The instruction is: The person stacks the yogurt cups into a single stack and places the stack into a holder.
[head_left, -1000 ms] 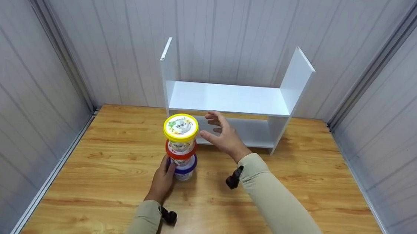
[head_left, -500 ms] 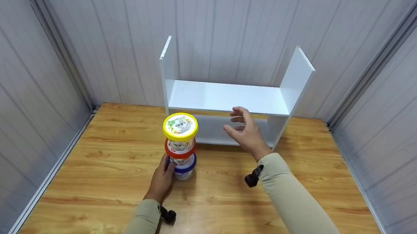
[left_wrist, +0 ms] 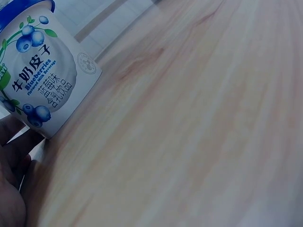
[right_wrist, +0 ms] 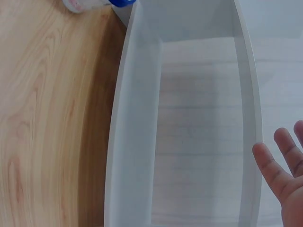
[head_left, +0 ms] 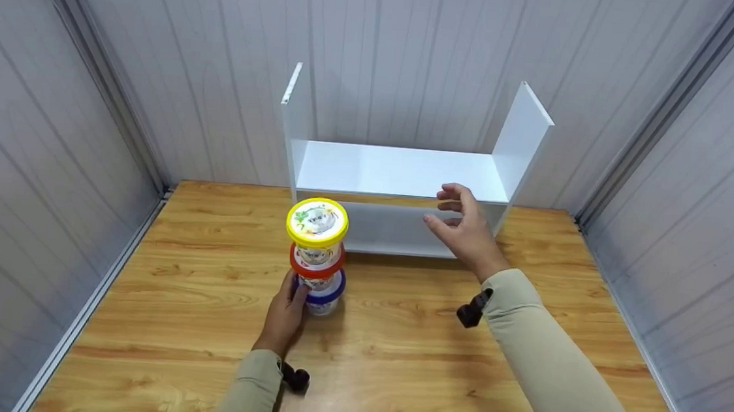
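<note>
Three milk beverage cups stand stacked on the wooden table: a yellow-lidded cup (head_left: 318,223) on top, a red-lidded cup (head_left: 317,269) in the middle, a blue-lidded cup (head_left: 322,305) at the bottom. My left hand (head_left: 283,316) holds the lower part of the stack from the left, thumb in front, at the blue-lidded cup. In the left wrist view, blueberries are printed on that cup (left_wrist: 42,71), with fingers (left_wrist: 21,149) close to its base. My right hand (head_left: 466,233) hovers before the shelf's right half, fingers spread and loosely bent, holding nothing.
Behind the stack stands a white two-level shelf (head_left: 402,173) with upright side panels (head_left: 524,140). The wooden table (head_left: 394,365) spreads in front of it. Pale panelled walls (head_left: 412,52) enclose the back and both sides.
My right hand has moved away from the stacked cups, rightward along the front of the shelf. The left hand and the cups have stayed in place.
</note>
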Available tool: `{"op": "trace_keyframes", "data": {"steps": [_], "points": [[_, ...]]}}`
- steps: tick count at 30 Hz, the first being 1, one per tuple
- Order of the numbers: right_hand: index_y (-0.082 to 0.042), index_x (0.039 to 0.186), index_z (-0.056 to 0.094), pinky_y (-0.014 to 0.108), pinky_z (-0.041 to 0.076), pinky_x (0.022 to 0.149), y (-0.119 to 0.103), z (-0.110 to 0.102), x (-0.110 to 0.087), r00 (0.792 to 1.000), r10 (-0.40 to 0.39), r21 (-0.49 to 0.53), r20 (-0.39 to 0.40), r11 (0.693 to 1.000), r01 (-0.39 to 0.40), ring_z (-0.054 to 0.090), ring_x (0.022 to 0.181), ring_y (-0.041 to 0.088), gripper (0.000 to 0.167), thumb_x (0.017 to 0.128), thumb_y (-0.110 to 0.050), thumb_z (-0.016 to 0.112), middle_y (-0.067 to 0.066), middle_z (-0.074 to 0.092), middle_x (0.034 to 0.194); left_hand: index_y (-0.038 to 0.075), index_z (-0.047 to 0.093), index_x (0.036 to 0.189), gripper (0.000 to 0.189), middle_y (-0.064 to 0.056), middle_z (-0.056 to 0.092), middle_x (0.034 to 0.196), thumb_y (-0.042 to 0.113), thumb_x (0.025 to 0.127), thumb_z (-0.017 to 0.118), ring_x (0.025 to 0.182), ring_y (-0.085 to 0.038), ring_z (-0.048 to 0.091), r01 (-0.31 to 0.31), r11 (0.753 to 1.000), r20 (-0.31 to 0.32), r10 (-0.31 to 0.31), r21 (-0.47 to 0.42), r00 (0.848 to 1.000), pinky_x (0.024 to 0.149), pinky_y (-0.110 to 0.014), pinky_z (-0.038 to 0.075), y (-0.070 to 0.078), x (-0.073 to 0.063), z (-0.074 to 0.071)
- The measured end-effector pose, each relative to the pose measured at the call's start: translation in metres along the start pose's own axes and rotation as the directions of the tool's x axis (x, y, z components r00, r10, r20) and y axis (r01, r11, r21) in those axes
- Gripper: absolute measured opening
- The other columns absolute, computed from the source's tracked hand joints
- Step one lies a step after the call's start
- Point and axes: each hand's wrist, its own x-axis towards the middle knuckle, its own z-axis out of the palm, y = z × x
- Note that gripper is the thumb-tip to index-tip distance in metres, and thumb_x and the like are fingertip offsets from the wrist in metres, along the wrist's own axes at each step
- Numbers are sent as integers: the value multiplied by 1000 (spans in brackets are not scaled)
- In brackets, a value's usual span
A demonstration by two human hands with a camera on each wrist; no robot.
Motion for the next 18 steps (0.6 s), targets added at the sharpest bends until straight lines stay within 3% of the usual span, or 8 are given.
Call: {"op": "trace_keyframes", "data": {"steps": [13,18], "points": [[-3,145,40,52,47,103,10,-40,-8,994,32,-109,-104,993,-43,53,126,32,68,93,-29,75,17,50,139,29,32,159,64,-10,47,154,56,103,48,142,-33,42,-18,1000,-13,18,7,1000,118,-55,30,-1,0,0],[-3,146,39,51,47,105,16,-54,-10,986,72,-123,-153,988,-91,54,125,29,72,93,-34,75,15,50,139,25,33,158,56,-11,50,151,43,107,46,140,-33,46,-89,995,-14,90,44,996,116,-55,33,-1,0,0]]}}
